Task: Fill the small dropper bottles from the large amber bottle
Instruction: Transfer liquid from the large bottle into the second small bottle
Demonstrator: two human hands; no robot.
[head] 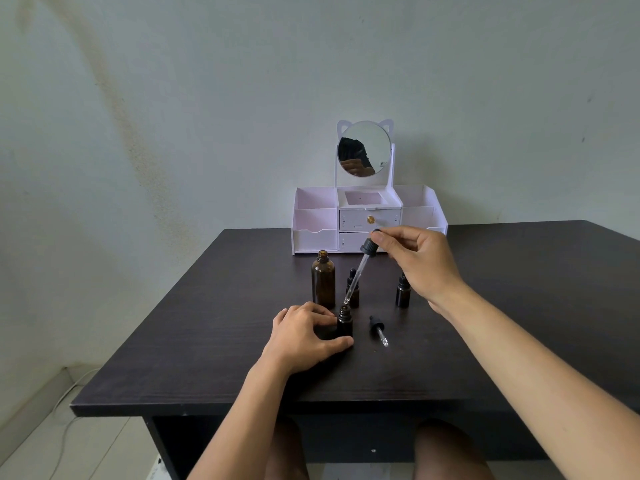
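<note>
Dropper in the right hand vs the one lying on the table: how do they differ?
The long glass dropper with black cap is held tilted in the right hand, tip just above the open small dark bottle steadied by the left hand. The short glass dropper with black cap lies flat on the dark wooden table, untouched. The held one's pipette looks longer. Both have a black bulb and collar on a clear glass tube.

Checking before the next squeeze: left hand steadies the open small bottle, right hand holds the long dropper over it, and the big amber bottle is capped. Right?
Not quite. The head view shows the amber bottle uncapped. The left hand does steady the small bottle; the right hand holds the dropper over it.
</note>
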